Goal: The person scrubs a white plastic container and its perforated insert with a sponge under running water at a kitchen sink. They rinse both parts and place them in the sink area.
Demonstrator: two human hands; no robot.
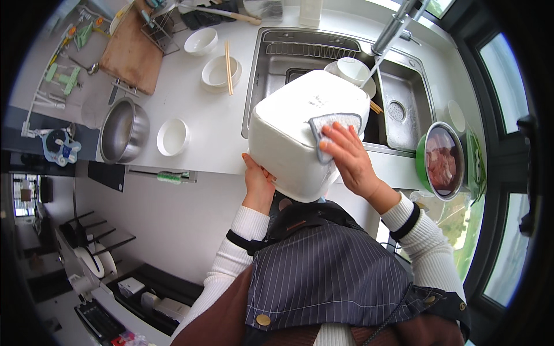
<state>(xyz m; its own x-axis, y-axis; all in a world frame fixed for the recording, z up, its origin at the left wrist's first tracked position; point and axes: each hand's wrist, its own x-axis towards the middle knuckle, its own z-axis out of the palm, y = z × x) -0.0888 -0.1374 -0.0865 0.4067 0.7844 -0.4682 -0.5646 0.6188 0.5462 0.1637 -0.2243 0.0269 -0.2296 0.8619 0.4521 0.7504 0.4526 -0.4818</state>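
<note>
A large white rectangular basin [285,160] is tilted over the near edge of the sink, its underside facing up and bearing small print. My left hand [259,181] grips its lower left rim, the fingers partly hidden by it. Under my right hand [348,160] lies a white cleaning cloth with grey edging [346,120], pressed flat against the basin's corner. Behind the basin, white bowls [352,71] and wooden chopsticks [376,107] sit in the stainless steel sink [277,65]. The basin's inside faces away from me.
The faucet [391,32] rises behind the sink. On the right stands a green-sided bowl of raw meat in liquid [440,162]. To the left are a steel pot [124,129], a white bowl [173,137], chopsticks [228,65] across another bowl [216,72], and a wooden cutting board [132,54].
</note>
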